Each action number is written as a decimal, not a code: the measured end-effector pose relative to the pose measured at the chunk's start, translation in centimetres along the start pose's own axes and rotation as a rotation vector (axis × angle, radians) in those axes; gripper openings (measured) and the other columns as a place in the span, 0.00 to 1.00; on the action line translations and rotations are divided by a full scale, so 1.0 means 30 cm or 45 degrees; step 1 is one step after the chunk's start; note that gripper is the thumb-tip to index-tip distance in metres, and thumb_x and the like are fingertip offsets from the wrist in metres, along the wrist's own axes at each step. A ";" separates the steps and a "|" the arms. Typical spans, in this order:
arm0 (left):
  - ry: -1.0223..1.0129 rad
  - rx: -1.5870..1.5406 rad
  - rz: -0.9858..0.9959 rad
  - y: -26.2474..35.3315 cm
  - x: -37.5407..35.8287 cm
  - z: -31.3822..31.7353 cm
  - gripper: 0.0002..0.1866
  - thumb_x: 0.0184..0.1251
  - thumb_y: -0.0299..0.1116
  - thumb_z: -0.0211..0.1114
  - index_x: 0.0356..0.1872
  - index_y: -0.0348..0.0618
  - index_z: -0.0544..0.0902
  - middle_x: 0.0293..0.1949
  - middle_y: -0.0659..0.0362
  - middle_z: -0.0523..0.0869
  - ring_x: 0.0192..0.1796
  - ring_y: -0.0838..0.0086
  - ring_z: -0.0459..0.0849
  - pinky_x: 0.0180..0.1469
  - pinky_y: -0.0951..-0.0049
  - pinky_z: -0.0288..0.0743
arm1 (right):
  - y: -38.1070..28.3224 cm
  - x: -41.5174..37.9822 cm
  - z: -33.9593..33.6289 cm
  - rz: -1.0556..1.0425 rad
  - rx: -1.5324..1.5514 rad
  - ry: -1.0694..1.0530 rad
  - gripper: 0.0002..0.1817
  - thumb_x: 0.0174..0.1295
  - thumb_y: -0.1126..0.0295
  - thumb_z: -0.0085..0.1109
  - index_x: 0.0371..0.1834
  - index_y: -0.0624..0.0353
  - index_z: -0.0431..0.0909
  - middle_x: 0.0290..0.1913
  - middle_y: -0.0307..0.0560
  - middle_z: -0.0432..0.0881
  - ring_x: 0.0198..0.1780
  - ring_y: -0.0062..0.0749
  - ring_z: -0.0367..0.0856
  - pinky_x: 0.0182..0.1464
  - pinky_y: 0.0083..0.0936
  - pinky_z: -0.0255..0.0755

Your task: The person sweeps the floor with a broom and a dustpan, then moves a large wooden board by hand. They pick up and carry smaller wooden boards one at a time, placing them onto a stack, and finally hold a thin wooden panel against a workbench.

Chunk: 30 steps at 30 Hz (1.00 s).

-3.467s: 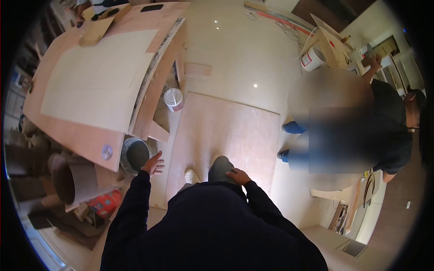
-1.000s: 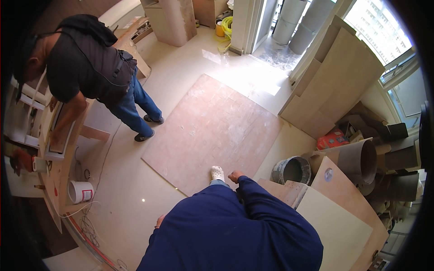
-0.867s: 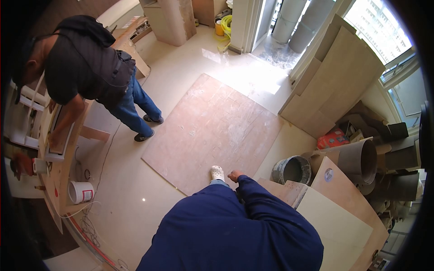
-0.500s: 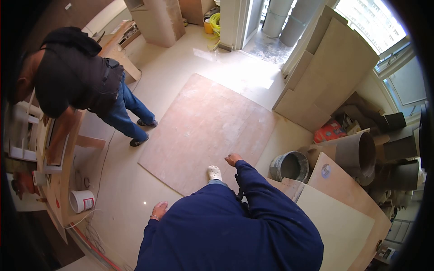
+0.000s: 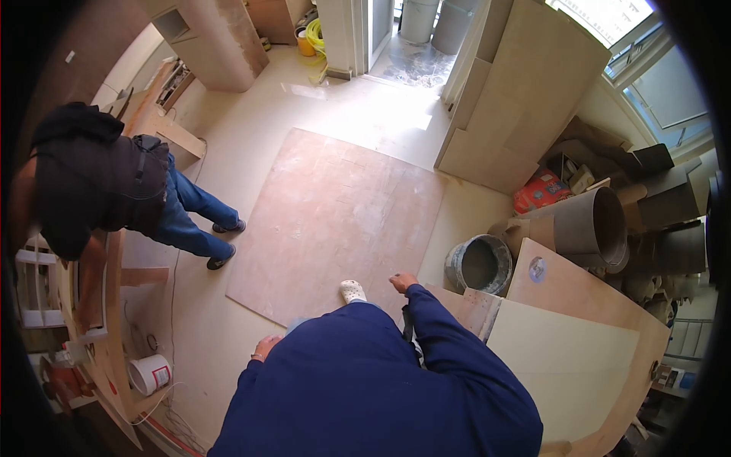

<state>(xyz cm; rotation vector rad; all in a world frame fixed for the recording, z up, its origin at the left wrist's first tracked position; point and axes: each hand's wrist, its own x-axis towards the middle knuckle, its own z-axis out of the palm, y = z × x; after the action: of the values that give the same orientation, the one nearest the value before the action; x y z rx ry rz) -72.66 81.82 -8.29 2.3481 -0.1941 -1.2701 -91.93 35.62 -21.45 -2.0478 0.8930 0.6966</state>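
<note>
Both arms are seen in dark blue sleeves, hanging beside the body. The right hand point(image 5: 402, 282) is held forward at hip height, fingers loosely curled, empty. The left hand point(image 5: 266, 346) is kept low at the side, empty, fingers relaxed.

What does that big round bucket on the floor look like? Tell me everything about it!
The bucket is round and grey, crusted with what looks like dried cement. It stands upright on the pale floor, open at the top, and its dark inside seems empty. It sits beside the big plywood sheet on the floor, close to a wide brown tube lying on its side. No hand touches it; the person's right hand is the nearest.
</note>
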 end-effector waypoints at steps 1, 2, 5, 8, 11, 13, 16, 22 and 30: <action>-0.027 0.139 0.098 0.021 0.028 -0.025 0.24 0.59 0.49 0.58 0.46 0.38 0.79 0.35 0.56 0.84 0.37 0.72 0.81 0.40 0.72 0.73 | 0.015 -0.024 -0.027 0.155 0.163 -0.010 0.23 0.58 0.53 0.44 0.46 0.58 0.77 0.38 0.55 0.81 0.34 0.42 0.81 0.35 0.35 0.76; -0.027 0.140 0.091 0.081 0.045 -0.043 0.24 0.59 0.49 0.58 0.46 0.38 0.79 0.35 0.56 0.84 0.37 0.72 0.81 0.40 0.72 0.73 | 0.046 -0.022 -0.038 0.155 0.164 -0.018 0.23 0.58 0.53 0.44 0.46 0.58 0.77 0.38 0.55 0.81 0.34 0.42 0.81 0.35 0.35 0.76; -0.051 -0.037 -0.188 0.225 0.111 -0.081 0.25 0.58 0.51 0.59 0.47 0.39 0.78 0.29 0.58 0.82 0.28 0.76 0.78 0.29 0.73 0.72 | 0.107 0.017 -0.041 0.217 0.283 0.071 0.21 0.58 0.54 0.48 0.47 0.57 0.76 0.31 0.49 0.80 0.25 0.35 0.78 0.24 0.31 0.73; -0.138 -0.142 -0.127 0.271 0.268 -0.123 0.25 0.58 0.51 0.59 0.48 0.40 0.77 0.24 0.61 0.78 0.23 0.79 0.74 0.21 0.76 0.67 | 0.075 0.045 -0.070 0.403 0.743 0.171 0.20 0.57 0.55 0.51 0.47 0.57 0.76 0.26 0.45 0.77 0.23 0.32 0.76 0.21 0.29 0.68; -0.200 -0.126 -0.174 0.383 0.398 -0.151 0.27 0.58 0.52 0.59 0.50 0.41 0.76 0.24 0.61 0.78 0.23 0.79 0.73 0.18 0.78 0.65 | 0.039 0.117 -0.098 0.363 0.862 0.246 0.19 0.56 0.57 0.53 0.45 0.58 0.76 0.23 0.42 0.75 0.22 0.28 0.73 0.19 0.27 0.65; -0.218 -0.116 -0.177 0.428 0.507 -0.172 0.27 0.58 0.52 0.59 0.49 0.41 0.76 0.24 0.61 0.78 0.23 0.79 0.73 0.18 0.77 0.65 | 0.031 0.184 -0.088 0.270 0.742 0.272 0.20 0.56 0.56 0.52 0.45 0.58 0.76 0.22 0.41 0.74 0.21 0.28 0.73 0.19 0.28 0.66; -0.257 -0.121 -0.151 0.482 0.710 -0.204 0.26 0.58 0.52 0.59 0.49 0.42 0.76 0.25 0.60 0.78 0.23 0.78 0.74 0.18 0.75 0.66 | -0.042 0.195 -0.193 0.244 0.472 0.237 0.20 0.56 0.55 0.52 0.45 0.58 0.76 0.22 0.41 0.74 0.21 0.28 0.72 0.19 0.28 0.67; -0.420 -0.024 -0.195 0.745 1.032 -0.432 0.25 0.59 0.54 0.56 0.47 0.45 0.75 0.28 0.60 0.79 0.27 0.75 0.77 0.20 0.74 0.68 | -0.080 0.272 -0.442 0.546 0.689 0.197 0.21 0.55 0.53 0.53 0.45 0.56 0.77 0.23 0.42 0.76 0.22 0.28 0.74 0.20 0.29 0.69; -0.488 0.039 -0.231 1.354 1.380 -0.704 0.32 0.60 0.56 0.52 0.61 0.48 0.63 0.59 0.52 0.70 0.55 0.59 0.73 0.49 0.53 0.68 | -0.205 0.459 -0.777 0.504 1.142 0.587 0.18 0.56 0.56 0.55 0.44 0.56 0.76 0.27 0.37 0.76 0.23 0.22 0.74 0.18 0.21 0.66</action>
<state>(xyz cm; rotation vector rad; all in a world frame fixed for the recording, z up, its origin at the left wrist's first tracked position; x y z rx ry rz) -28.24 39.06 -11.08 2.1646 -0.1227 -1.8128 -74.93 14.37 -15.91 -1.2257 1.5517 -0.0435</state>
